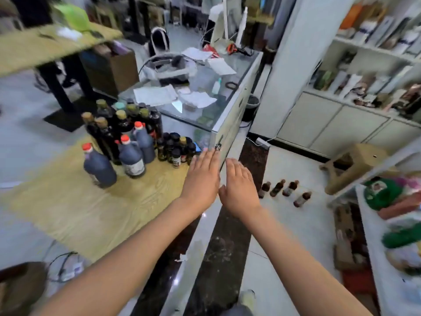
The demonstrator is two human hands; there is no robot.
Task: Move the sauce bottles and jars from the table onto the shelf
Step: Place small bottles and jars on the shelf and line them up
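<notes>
Both hands out front, fingers [210,156] stretched flat and spread, palms down, gripping nothing. The left hand [201,179] hovers at the edge of the wood-grain counter [75,210]; the right hand [239,188] hangs just beside it, thumbs nearly meeting, over the dark strip of floor [218,254]. Just beyond the left fingertips stands a cluster of small dark-capped sauce jars [174,148], upright and packed tight. Further left, three squat red-capped bottles of dark sauce [132,159], full nearly to the neck. Behind those, tall dark glass bottles with gold and green caps [109,124], crowded together. On the white floor near the right hand, four small brown bottles [283,190] in a loose row. The white shelf [373,226] sits at far right, holding soft green and pink packets, blurred.
</notes>
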